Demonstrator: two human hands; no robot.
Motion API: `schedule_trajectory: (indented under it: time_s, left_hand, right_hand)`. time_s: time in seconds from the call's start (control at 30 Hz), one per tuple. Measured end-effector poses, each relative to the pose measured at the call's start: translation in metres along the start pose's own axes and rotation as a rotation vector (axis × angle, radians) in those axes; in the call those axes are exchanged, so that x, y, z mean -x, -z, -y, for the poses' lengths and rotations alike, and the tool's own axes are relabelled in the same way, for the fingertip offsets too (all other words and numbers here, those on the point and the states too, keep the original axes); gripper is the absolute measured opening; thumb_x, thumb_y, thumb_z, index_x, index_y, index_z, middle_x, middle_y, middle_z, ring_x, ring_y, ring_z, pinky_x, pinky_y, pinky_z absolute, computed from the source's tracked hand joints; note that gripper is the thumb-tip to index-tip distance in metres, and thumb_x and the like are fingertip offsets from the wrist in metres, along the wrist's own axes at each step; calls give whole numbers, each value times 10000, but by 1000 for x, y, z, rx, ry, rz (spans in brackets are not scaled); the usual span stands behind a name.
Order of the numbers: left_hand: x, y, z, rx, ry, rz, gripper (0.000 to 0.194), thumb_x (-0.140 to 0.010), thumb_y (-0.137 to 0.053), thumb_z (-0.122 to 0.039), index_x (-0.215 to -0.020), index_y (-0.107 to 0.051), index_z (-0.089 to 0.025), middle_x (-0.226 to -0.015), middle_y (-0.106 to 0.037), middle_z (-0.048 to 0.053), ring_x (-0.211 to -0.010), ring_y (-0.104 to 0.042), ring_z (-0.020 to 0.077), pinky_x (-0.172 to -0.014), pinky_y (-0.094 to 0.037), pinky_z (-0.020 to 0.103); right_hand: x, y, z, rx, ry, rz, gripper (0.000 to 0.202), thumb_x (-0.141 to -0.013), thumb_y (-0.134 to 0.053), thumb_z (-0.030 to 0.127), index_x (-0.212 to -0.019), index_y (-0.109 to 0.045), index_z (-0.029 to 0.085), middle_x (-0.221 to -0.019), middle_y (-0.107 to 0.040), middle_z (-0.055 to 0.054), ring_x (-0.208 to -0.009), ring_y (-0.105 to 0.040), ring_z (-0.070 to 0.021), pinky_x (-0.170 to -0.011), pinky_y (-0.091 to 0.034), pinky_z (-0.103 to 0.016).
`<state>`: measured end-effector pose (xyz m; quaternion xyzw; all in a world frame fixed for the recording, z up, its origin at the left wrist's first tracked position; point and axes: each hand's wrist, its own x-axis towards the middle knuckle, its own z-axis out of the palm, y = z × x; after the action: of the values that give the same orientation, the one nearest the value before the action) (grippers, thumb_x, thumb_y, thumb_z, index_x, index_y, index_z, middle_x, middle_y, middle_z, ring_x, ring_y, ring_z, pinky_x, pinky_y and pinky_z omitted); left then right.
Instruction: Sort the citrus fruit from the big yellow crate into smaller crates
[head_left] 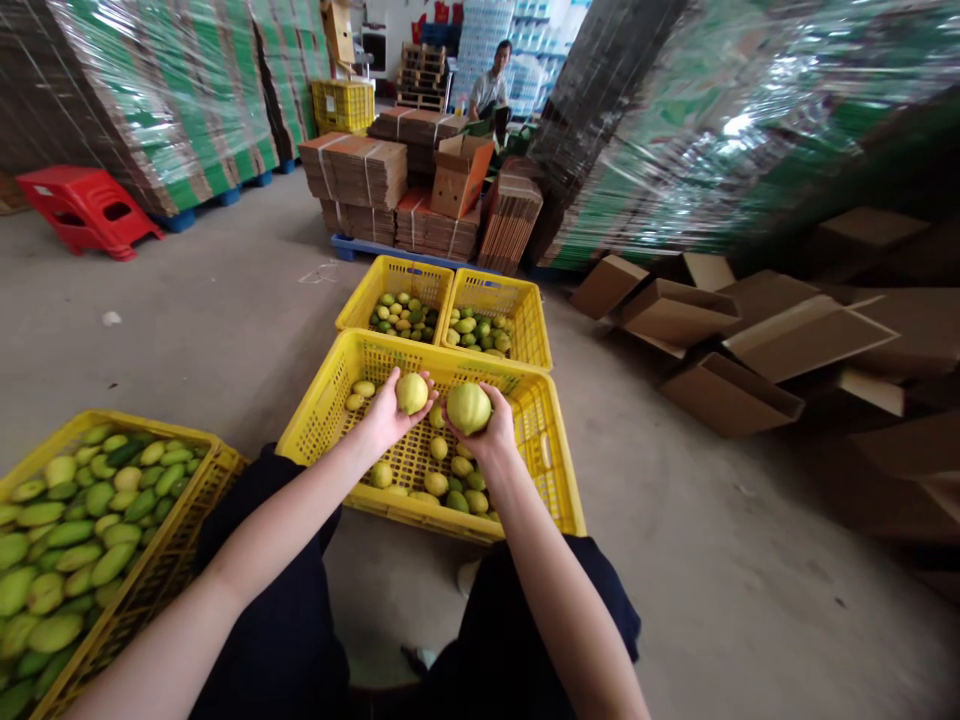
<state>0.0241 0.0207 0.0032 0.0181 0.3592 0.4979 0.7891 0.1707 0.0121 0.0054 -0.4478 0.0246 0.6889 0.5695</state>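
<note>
On the upturned fingers of my left hand (391, 412) rests a pale yellow lemon (412, 393), the fingers curled around its underside. My right hand (498, 428) grips a larger, rounder greenish-yellow lemon (469, 408) from its right side. Both fruits are held close together above a large yellow plastic crate (562, 460). Several yellow and green lemons (436, 484) lie loose in this crate, most of them along its near side, with a couple at the far left. My right forearm hides part of the crate's near right side.
Beyond the large crate stand two smaller yellow crates (537, 318) holding green and yellow fruit. A full crate (214, 452) of greener fruit is at my left. Bundled flat cartons (360, 172), open cardboard boxes (682, 310), a red stool (84, 205) and a seated person (491, 90) are farther off.
</note>
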Motion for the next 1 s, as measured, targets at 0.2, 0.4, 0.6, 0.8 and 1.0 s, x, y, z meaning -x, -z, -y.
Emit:
schedule_trajectory:
  time_s: [0.2, 0.4, 0.6, 0.8, 1.0]
  left_hand:
    - [7, -5, -5, -17, -47, -47, 73, -888, -651, -178, -930, -621, -127, -695, -660, 32, -578, -673, 124, -517, -590, 176]
    - [5, 0, -7, -2, -44, -30, 234, -929, -509, -288, -949, -651, -104, -666, -679, 64, -511, -626, 136, -432, -527, 198]
    - [-1, 0, -3, 37, -39, -19, 279, -944, -421, -199, -1030, -669, -104, -706, -700, 81, -550, -638, 141, -470, -524, 203]
    - [1, -2, -4, 39, -69, -45, 291, -998, -448, -319, -940, -647, -114, -690, -695, 65, -589, -695, 159, -505, -589, 222]
    - [9, -5, -10, -60, -92, -44, 188, -937, -572, -275, -858, -638, -117, -665, -687, 54, -503, -657, 123, -466, -557, 178]
  right_hand:
    - [12, -6, -1, 48, -2, -7, 56, -825, -645, 228, -825, -590, 223, -617, -664, 20, -564, -643, -164, -570, -615, -314]
    - [9, -2, -2, 0, 29, 16, 90, -809, -682, 227, -800, -592, 226, -604, -672, 37, -530, -640, -152, -561, -610, -305]
    - [5, 0, -3, 13, -72, 85, 102, -857, -610, 284, -838, -632, 186, -640, -706, -23, -566, -686, -190, -546, -597, -312]
    - [14, -6, -1, 50, -64, 95, 118, -874, -600, 303, -845, -629, 193, -622, -687, -18, -566, -667, -184, -569, -610, -322]
    - [16, -7, 1, 73, -15, 66, 79, -854, -609, 277, -811, -610, 211, -613, -682, -3, -571, -657, -173, -537, -591, -292]
